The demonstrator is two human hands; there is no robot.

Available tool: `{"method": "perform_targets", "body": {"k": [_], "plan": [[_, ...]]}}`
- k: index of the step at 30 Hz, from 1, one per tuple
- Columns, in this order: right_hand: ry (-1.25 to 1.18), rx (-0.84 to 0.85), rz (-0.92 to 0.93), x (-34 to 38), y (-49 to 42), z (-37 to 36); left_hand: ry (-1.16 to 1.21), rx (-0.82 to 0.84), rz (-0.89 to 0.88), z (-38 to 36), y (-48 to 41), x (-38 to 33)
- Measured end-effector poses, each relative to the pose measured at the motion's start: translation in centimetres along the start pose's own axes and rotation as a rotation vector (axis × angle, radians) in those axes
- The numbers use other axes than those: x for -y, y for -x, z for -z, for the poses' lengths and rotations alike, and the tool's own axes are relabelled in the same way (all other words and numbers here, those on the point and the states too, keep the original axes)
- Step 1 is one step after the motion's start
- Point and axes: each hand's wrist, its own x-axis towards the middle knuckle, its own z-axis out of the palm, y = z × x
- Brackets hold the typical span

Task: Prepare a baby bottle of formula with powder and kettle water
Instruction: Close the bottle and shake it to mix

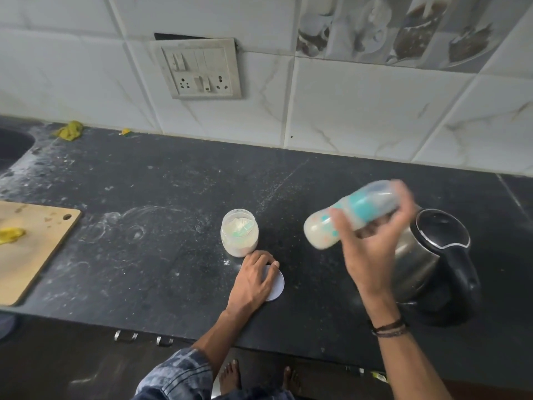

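Right of the powder jar (239,232), your raised right hand (372,249) grips the tilted baby bottle (359,207); just before the jar, your left hand (253,280) rests flat, fingers relaxed, on the lid (278,285)

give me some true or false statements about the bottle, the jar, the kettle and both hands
1. The right hand holds the baby bottle tilted above the counter. True.
2. The powder jar has its lid on. False: the jar stands open, and the white lid lies flat on the counter under the left hand.
3. The baby bottle is empty. False: a pale milky fill shows inside it.
4. The kettle stands to the right of the powder jar. True.
5. The cutting board leans against the kettle. False: it lies flat at the far left of the counter, well apart from the kettle.
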Motion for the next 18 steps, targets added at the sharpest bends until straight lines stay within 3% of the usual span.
{"method": "perform_targets", "body": {"k": [1,5,7,11,15,18], "plan": [[-0.003,0.041,-0.051,-0.3,0.3,-0.2,0.003,0.002,0.001,0.1,0.0,0.0],[-0.079,-0.217,0.025,0.5,0.7,-0.4,0.002,0.002,-0.009,0.2,0.0,-0.3],[-0.078,-0.267,0.046,0.4,0.3,-0.2,0.001,-0.002,-0.018,0.2,0.0,-0.3],[0.027,0.032,-0.089,-0.4,0.2,-0.1,0.001,-0.004,-0.001,0.1,0.0,-0.3],[-0.049,-0.253,0.064,1.3,0.2,0.5,-0.008,-0.002,-0.014,0.2,-0.1,-0.5],[-0.037,-0.293,0.112,1.7,-0.1,0.9,-0.014,-0.008,-0.017,0.1,-0.1,-0.3]]}}
